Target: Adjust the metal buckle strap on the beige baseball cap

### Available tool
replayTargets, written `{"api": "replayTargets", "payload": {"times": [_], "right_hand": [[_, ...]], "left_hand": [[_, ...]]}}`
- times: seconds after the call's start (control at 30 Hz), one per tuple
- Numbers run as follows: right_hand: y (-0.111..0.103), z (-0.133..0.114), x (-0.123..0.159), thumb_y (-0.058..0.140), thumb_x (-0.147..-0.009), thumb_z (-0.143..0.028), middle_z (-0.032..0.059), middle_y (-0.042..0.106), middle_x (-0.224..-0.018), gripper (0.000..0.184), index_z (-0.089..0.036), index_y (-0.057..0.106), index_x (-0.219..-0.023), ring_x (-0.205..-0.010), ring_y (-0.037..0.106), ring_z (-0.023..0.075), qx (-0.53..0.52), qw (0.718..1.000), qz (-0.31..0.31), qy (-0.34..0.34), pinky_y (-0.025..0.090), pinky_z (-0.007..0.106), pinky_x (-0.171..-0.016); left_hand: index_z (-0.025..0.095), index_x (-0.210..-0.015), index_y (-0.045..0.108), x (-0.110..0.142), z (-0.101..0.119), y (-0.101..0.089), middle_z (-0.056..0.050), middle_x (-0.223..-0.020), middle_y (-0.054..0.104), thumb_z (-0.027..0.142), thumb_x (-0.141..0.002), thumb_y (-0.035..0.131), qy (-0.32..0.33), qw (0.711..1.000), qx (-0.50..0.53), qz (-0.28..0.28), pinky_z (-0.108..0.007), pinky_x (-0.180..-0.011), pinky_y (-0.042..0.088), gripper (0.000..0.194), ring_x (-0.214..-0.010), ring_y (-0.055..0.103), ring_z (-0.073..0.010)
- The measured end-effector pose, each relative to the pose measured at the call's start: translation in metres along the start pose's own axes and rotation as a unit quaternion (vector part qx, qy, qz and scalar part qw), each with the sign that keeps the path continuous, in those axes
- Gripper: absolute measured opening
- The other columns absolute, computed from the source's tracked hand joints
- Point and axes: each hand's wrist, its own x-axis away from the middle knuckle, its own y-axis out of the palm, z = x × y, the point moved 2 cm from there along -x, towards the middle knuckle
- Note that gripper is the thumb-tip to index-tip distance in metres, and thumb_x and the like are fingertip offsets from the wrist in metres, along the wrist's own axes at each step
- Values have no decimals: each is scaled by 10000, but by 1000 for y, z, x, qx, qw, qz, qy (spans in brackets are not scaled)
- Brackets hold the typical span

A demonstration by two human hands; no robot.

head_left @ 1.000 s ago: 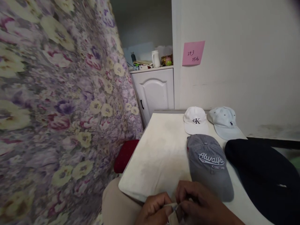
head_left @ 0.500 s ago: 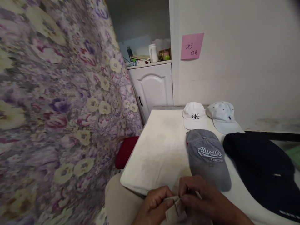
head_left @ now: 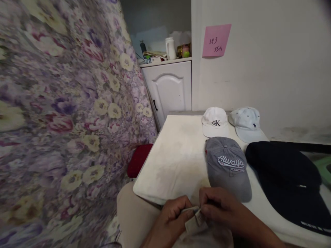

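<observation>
My left hand [head_left: 172,215] and my right hand [head_left: 219,206] meet at the near edge of a white table [head_left: 178,158]. Both pinch a small pale cloth strap or tab [head_left: 193,220]; what it belongs to is cut off below. Just beyond my right hand lies a grey cap [head_left: 227,165] with "Always" lettering. Behind it sit a white cap [head_left: 216,121] with a black logo and a pale blue cap [head_left: 245,123]. A dark navy cap or garment [head_left: 284,172] lies to the right.
A flowered curtain [head_left: 64,113] hangs close on the left. A dark red cushion [head_left: 138,160] sits beside the table. A white cabinet [head_left: 169,89] with a jug and clutter stands at the back. A pink note [head_left: 216,40] is on the wall.
The view has tipped down slightly, so the caps and note sit higher. More of the pale tab now shows between my fingers. The caps have not moved.
</observation>
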Motion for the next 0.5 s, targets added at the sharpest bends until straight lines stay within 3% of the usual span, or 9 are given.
{"api": "replayTargets", "payload": {"times": [0.17,0.5], "right_hand": [[-3,-3,4,570,-947,-481,-17,574,-718,329,-201,589,-776,-686,500,146,20,1000,1,16,373,275,-618],[-7,-5,9,528,-956,-324,-7,573,-800,172,-220,543,-821,-750,508,167,66,998,18,7,385,304,-668]], "left_hand": [[211,-670,490,0,2,2,58,-633,416,474,-870,615,-5,1000,-13,23,-262,-563,273,354,-608,327,-115],[202,-702,507,-5,0,7,47,-659,434,456,-882,607,-27,1000,-7,10,-260,-564,268,327,-620,345,-114]]}}
